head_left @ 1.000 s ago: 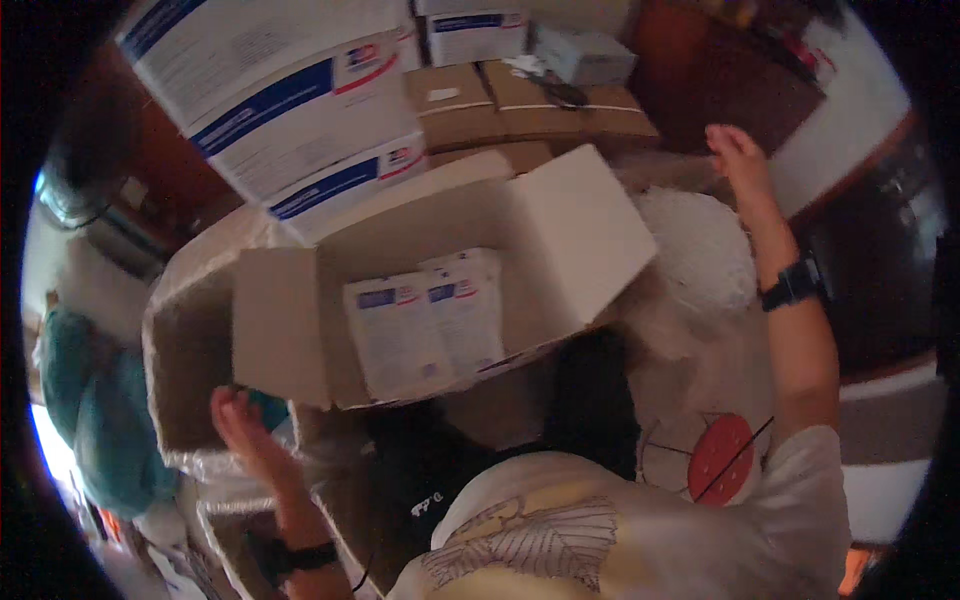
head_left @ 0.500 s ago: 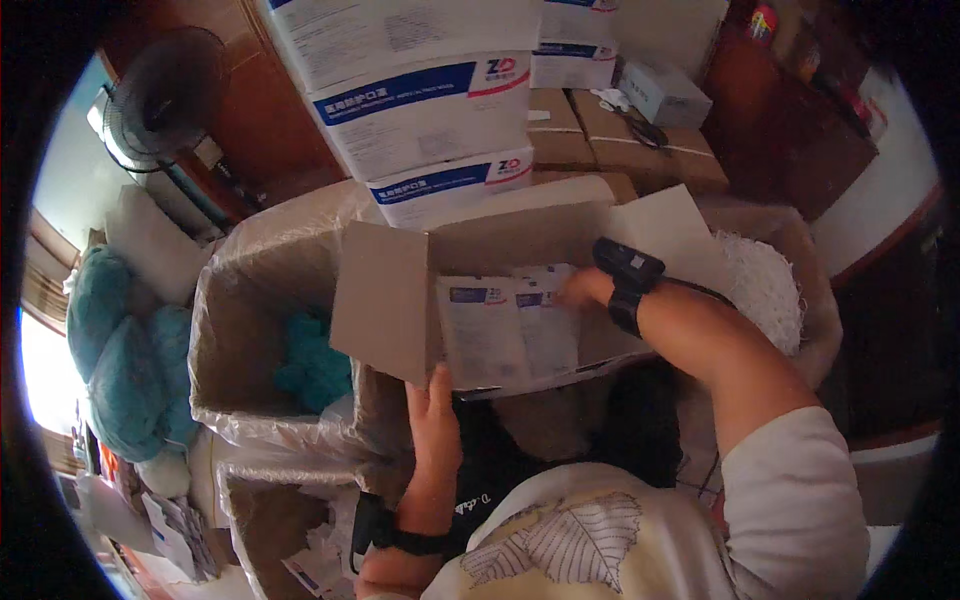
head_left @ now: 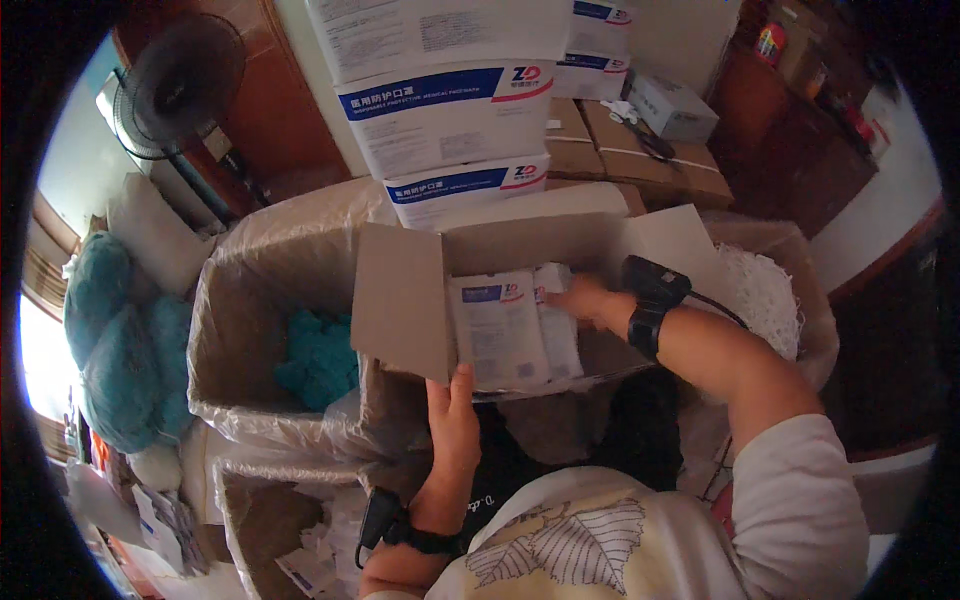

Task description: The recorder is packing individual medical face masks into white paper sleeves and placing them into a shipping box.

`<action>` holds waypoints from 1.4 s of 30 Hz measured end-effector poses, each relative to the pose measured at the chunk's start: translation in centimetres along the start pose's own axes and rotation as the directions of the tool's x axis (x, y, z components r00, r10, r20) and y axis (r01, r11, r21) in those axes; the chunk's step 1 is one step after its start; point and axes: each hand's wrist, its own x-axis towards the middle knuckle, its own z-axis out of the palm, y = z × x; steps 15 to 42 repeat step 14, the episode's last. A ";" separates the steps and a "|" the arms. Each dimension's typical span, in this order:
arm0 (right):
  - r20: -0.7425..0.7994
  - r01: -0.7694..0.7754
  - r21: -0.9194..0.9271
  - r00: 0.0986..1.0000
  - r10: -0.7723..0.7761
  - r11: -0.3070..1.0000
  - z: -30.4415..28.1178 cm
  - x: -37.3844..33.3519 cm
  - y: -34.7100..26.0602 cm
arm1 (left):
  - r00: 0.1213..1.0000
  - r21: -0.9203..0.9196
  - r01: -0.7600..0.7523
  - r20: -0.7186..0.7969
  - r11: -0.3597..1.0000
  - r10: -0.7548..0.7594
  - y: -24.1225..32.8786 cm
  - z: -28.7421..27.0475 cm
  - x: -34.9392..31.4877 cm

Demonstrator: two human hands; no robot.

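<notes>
An open cardboard box (head_left: pixel 400 300) stands in front of me with its side flaps folded out. White flat packets (head_left: pixel 500 330) with a blue band stand in its left part. My left hand (head_left: pixel 455 425) grips the near left corner of the box, its fingertips at the edge below the flap. Inside the box, my right hand (head_left: pixel 590 300) is at the right side of a narrower-looking packet (head_left: pixel 560 325) and touches its upper edge. Its fingers are blurred, so their grip is unclear. Both wrists wear black straps with small devices.
Left stands a plastic-lined carton (head_left: pixel 230 330) with teal material (head_left: pixel 318 360); another lined carton (head_left: pixel 260 500) below holds white packets. White strands (head_left: pixel 760 300) fill a carton at right. Closed white cartons (head_left: pixel 450 115) are stacked behind. A black fan (head_left: pixel 185 80) stands far left.
The right-hand packet has shifted and now stands turned more edge-on against the others. My right hand stays beside it. The whole view has shifted slightly.
</notes>
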 end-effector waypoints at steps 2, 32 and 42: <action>-0.127 0.100 -0.026 0.987 -0.103 0.995 0.9 -0.4 -0.9 | 0.998 0.018 0.035 -0.048 0.999 -0.034 0.5 0.2 -0.1; -0.556 0.648 -0.088 0.598 -0.577 0.757 -14.8 -10.5 -6.4 | 1.000 0.187 -0.004 -0.030 0.982 0.010 -0.7 -2.3 -0.1; -0.556 0.648 -0.088 0.598 -0.577 0.757 -14.8 -10.5 -6.4 | 1.000 0.187 -0.004 -0.030 0.982 0.010 -0.7 -2.3 -0.1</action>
